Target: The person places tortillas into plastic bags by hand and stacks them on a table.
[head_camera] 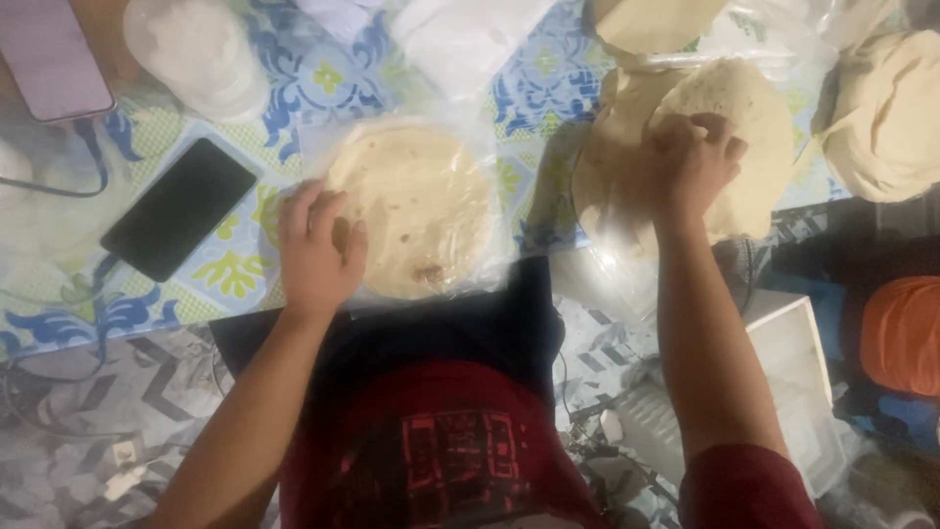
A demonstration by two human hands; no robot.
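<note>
Left hand [315, 253] flat, fingers spread on bagged tortilla stack [416, 211]; right hand [693, 162] fingers curled, pinching top tortilla [739, 137] of far-right pile.

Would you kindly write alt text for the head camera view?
Seen from above, a person's left hand rests on a bagged stack of flatbreads, while the right hand grips a flatbread on another pile. A black phone lies on the patterned tablecloth.

matt floury flatbread [416, 201], glossy plastic bag [490, 157]
</note>
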